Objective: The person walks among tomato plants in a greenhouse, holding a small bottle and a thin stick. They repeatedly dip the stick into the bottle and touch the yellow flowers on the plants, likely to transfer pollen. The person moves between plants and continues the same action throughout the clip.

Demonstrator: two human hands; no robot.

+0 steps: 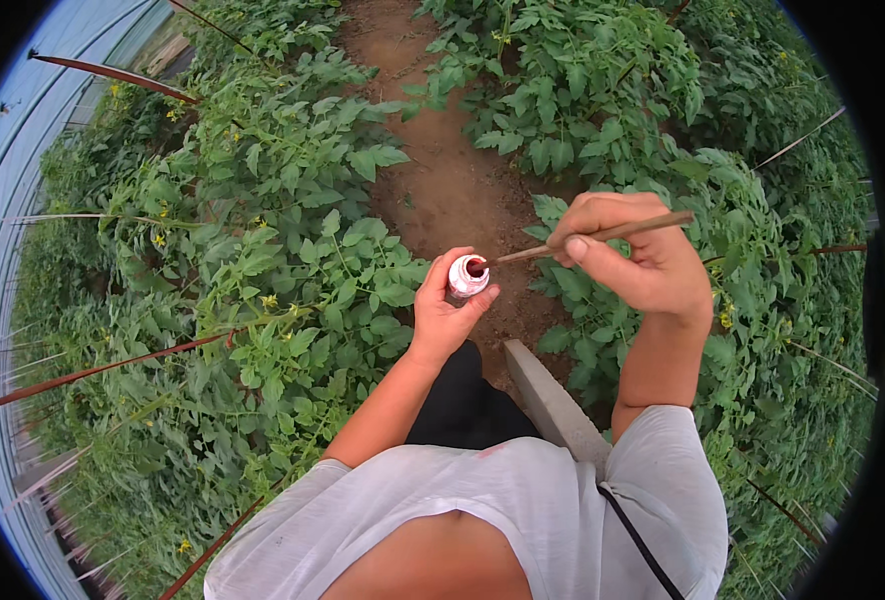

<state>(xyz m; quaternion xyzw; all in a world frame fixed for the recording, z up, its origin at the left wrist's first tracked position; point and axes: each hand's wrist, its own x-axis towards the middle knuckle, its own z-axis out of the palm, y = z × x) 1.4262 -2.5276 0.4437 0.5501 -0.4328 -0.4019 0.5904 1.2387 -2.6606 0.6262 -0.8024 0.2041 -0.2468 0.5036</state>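
My left hand (446, 311) holds a small white bottle (463, 281) upright by its sides, its open mouth facing up with dark red matter inside and pinkish stains around the neck. Between the thumb and fingers of my right hand (630, 251) is a thin brown wooden stick (607, 234), held slanting. The stick's narrow tip reaches the mouth of the bottle; how far in it goes is hard to tell. Leafy tomato plants (367, 262) with yellow flowers (268, 301) stand on both sides of my hands.
A bare soil path (442, 180) runs ahead between the plant rows. A grey concrete post (555, 405) lies close to my right side. Rusty rods (112, 371) and pale strings (802, 139) cross the foliage. Greenhouse film on a frame (0, 187) curves at the left.
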